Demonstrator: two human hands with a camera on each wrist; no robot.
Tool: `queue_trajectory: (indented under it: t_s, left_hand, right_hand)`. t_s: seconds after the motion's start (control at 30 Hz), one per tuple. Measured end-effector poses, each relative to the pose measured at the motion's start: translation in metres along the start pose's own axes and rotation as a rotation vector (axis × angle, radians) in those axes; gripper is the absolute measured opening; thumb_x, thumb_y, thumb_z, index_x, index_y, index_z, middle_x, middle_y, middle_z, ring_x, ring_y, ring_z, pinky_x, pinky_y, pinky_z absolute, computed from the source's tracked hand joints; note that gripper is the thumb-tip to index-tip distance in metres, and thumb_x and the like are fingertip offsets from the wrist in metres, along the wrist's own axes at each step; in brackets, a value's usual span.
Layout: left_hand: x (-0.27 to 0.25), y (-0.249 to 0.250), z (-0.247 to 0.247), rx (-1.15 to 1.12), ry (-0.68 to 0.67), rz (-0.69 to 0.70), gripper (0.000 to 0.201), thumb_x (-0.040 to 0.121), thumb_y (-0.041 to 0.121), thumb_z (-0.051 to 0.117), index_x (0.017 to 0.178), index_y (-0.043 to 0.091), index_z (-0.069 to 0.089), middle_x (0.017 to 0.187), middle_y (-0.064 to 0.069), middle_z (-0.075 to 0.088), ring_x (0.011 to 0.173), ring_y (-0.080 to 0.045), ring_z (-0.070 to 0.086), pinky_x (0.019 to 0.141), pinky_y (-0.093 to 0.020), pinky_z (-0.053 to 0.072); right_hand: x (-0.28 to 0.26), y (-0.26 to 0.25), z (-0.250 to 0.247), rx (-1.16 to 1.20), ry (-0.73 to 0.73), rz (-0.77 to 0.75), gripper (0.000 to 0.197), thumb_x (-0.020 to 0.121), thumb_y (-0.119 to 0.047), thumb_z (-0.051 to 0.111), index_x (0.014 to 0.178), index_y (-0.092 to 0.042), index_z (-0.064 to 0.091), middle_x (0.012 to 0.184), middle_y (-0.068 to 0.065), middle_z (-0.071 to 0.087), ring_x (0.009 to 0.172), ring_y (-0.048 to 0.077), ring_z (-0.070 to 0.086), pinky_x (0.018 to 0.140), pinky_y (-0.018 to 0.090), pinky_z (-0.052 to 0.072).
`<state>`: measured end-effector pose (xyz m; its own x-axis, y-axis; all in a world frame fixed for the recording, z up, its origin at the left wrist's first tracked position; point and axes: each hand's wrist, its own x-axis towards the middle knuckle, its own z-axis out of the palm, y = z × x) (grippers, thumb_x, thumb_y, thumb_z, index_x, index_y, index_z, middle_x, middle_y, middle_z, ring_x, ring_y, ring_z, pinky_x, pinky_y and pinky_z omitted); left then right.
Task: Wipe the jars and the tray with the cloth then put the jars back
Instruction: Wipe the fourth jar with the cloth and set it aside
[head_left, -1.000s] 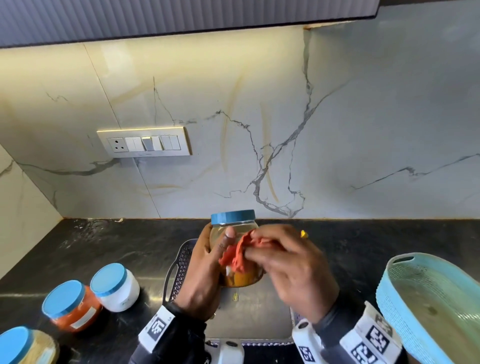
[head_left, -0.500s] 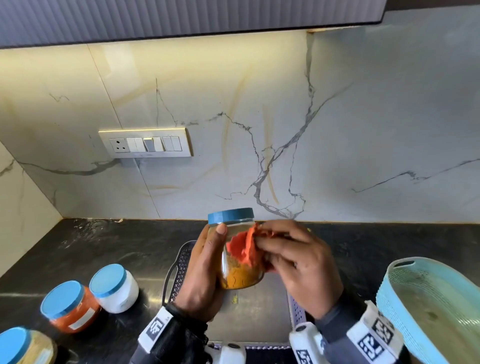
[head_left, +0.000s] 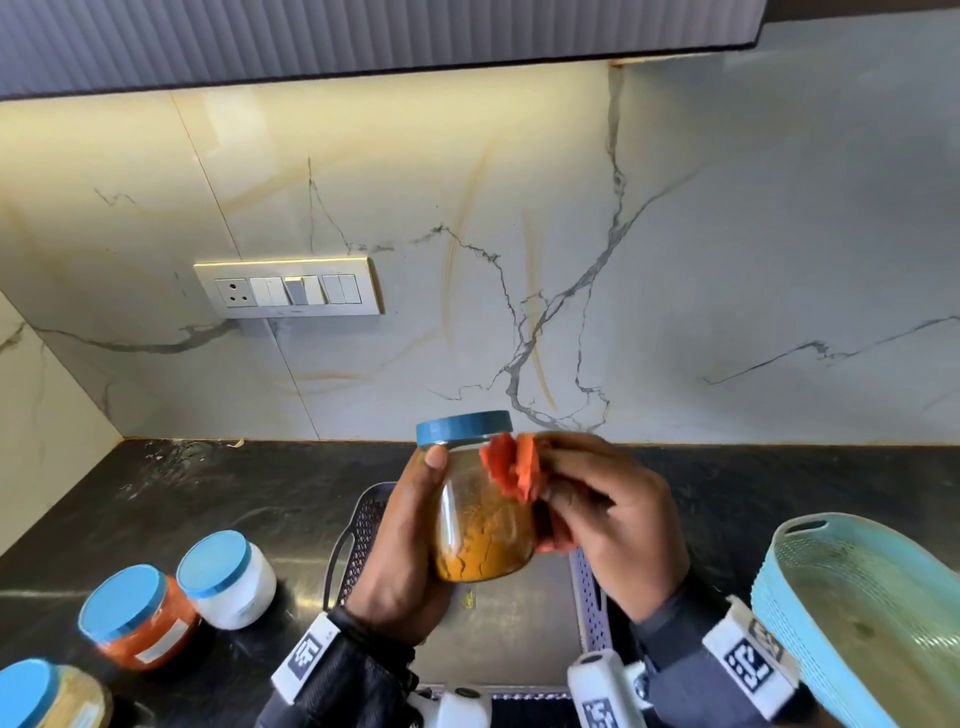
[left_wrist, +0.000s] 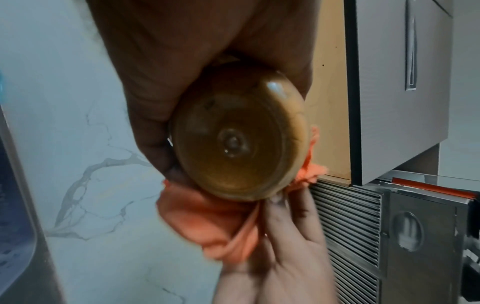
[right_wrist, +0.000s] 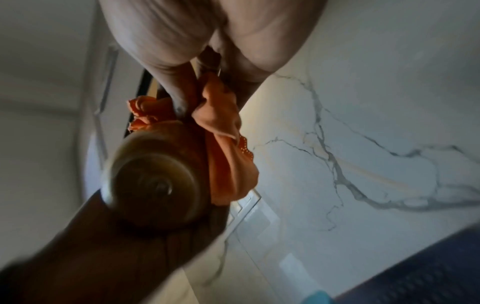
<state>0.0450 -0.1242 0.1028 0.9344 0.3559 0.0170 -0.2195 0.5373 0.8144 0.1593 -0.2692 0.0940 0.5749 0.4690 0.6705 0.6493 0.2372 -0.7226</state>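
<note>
My left hand (head_left: 410, 540) grips a clear jar of yellow powder (head_left: 480, 525) with a blue lid, held upright above the dark mesh tray (head_left: 358, 525). My right hand (head_left: 608, 514) clutches a bunched orange cloth (head_left: 511, 467) and presses it against the jar's right side near the lid. From the left wrist the jar's round base (left_wrist: 237, 131) faces the camera, the cloth (left_wrist: 207, 224) below it. The right wrist view shows the cloth (right_wrist: 226, 142) wrapped beside the blurred jar base (right_wrist: 155, 183).
On the black counter at left stand three blue-lidded jars: a white one (head_left: 228, 577), an orange one (head_left: 137, 618) and a tan one (head_left: 47, 699) at the frame edge. A light blue basket (head_left: 852, 613) sits at right. A switch plate (head_left: 288, 287) is on the marble wall.
The cloth has slid up the jar's side from the middle toward the lid, and both hands have lifted the jar slightly.
</note>
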Motion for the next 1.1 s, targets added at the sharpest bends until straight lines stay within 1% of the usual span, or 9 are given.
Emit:
queue_trajectory:
  t_s: [0.17,0.3,0.37,0.47,0.57,0.7,0.83,0.97,1.1]
  left_hand:
    - [0.002,0.0,0.0,-0.036,-0.028,0.007,0.056,0.08,0.057,0.066,0.109,0.01,0.079,0.108,-0.025,0.073,0.091,-0.033,0.074,0.072,-0.046,0.062]
    - [0.008,0.005,-0.007,-0.044,0.072,0.077,0.089,0.076,0.064,0.076,0.138,0.002,0.057,0.128,-0.035,0.06,0.11,-0.041,0.063,0.094,-0.054,0.053]
    - [0.012,0.003,-0.011,-0.002,0.095,0.102,0.079,0.092,0.061,0.061,0.15,0.009,0.043,0.14,-0.037,0.051,0.118,-0.046,0.057,0.099,-0.059,0.047]
    - [0.01,0.009,-0.011,0.144,0.13,0.104,0.049,0.106,0.053,0.038,0.147,0.028,0.05,0.133,-0.021,0.066,0.119,-0.04,0.065,0.099,-0.059,0.051]
    - [0.005,0.012,-0.013,0.273,0.135,0.108,0.06,0.09,0.064,0.062,0.142,0.037,0.052,0.128,-0.013,0.07,0.116,-0.037,0.069,0.094,-0.053,0.054]
    - [0.001,0.006,-0.013,0.208,0.101,0.112,0.09,0.069,0.048,0.09,0.144,0.021,0.049,0.129,-0.022,0.068,0.117,-0.043,0.066,0.09,-0.048,0.058]
    - [-0.004,-0.001,-0.006,0.081,0.041,0.121,0.092,0.071,0.053,0.087,0.142,0.009,0.049,0.135,-0.028,0.06,0.123,-0.047,0.06,0.1,-0.062,0.051]
    - [0.002,0.007,-0.005,-0.081,0.114,0.082,0.101,0.073,0.059,0.083,0.144,-0.003,0.045,0.129,-0.039,0.056,0.105,-0.042,0.062,0.082,-0.05,0.057]
    - [0.001,0.011,-0.006,-0.084,0.094,0.062,0.098,0.076,0.06,0.08,0.143,-0.004,0.047,0.122,-0.033,0.059,0.103,-0.042,0.063,0.08,-0.047,0.057]
  right_hand:
    - [-0.008,-0.002,0.009,0.129,-0.004,0.138,0.024,0.09,-0.016,0.071,0.111,-0.024,0.077,0.116,0.0,0.073,0.094,0.017,0.071,0.079,0.047,0.057]
    - [-0.021,-0.013,0.008,-0.061,-0.05,-0.059,0.028,0.087,0.001,0.07,0.11,-0.013,0.078,0.119,-0.003,0.07,0.11,0.018,0.07,0.089,0.034,0.058]
    - [-0.021,-0.013,0.006,-0.152,-0.052,-0.128,0.028,0.089,0.002,0.069,0.111,-0.013,0.079,0.122,-0.001,0.069,0.11,0.018,0.069,0.087,0.032,0.059]
    - [-0.023,-0.01,0.009,-0.338,-0.107,-0.25,0.031,0.094,-0.002,0.062,0.112,-0.021,0.078,0.126,-0.003,0.064,0.113,0.016,0.065,0.087,0.035,0.058]
    - [-0.026,-0.011,0.011,-0.481,-0.23,-0.386,0.026,0.1,-0.011,0.055,0.116,-0.02,0.074,0.13,-0.001,0.058,0.118,0.017,0.06,0.095,0.036,0.054]
    - [-0.015,-0.011,0.006,-0.442,-0.206,-0.4,0.026,0.097,-0.006,0.059,0.113,-0.017,0.076,0.125,0.0,0.063,0.112,0.016,0.064,0.092,0.033,0.056]
    - [0.004,-0.003,0.003,-0.158,-0.029,-0.073,0.031,0.091,-0.008,0.065,0.119,-0.017,0.075,0.121,-0.008,0.068,0.108,0.017,0.069,0.084,0.043,0.06]
    - [-0.015,-0.019,0.007,-0.228,-0.085,-0.197,0.03,0.092,-0.004,0.067,0.119,-0.013,0.075,0.12,-0.003,0.067,0.103,0.008,0.067,0.083,0.02,0.058]
    - [-0.02,-0.017,0.007,-0.25,-0.168,-0.288,0.036,0.093,0.005,0.062,0.122,-0.013,0.073,0.125,0.003,0.063,0.103,0.017,0.067,0.073,0.025,0.06]
